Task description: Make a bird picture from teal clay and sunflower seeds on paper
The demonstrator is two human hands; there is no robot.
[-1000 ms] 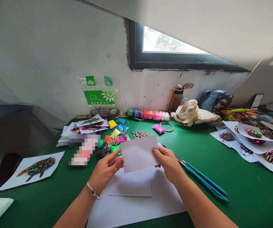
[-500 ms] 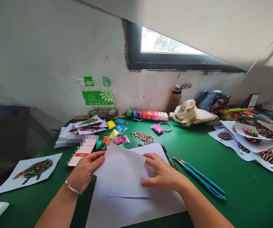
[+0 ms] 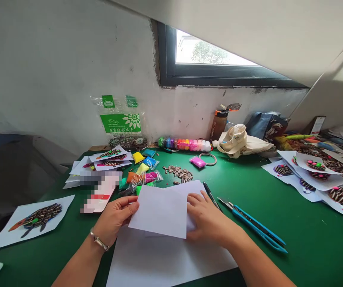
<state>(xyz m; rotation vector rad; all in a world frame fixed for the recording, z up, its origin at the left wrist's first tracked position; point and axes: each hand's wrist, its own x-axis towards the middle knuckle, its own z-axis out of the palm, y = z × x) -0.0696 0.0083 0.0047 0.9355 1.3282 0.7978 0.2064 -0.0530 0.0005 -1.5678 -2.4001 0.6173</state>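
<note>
Green table [image 3: 293,223], white plaster wall [image 3: 54,79], sloped ceiling [image 3: 249,28], small window [image 3: 207,54]
</note>
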